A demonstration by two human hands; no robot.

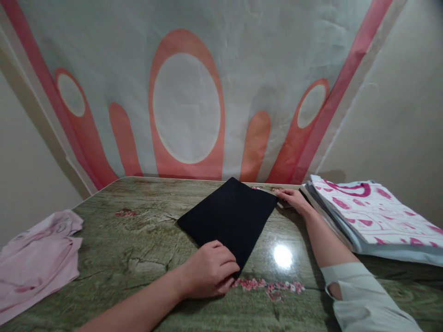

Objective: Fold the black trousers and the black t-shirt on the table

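A flat black cloth [230, 216], with straight edges and four corners, lies turned like a diamond on the table. My left hand [212, 269] is at its near corner, fingers curled together over the edge; the fingertips are partly hidden. At the right-hand corner my right hand [292, 199] pinches the cloth's edge between thumb and fingers. The cloth looks smooth, and I cannot tell what kind of piece it is.
Close beside my right arm is a stack of folded clothes, topped by a white shirt with pink print [374, 212]. A crumpled pink garment [44, 258] lies at the left edge. The wood-patterned table [131, 240] ends against a wall covering [187, 106] with orange shapes.
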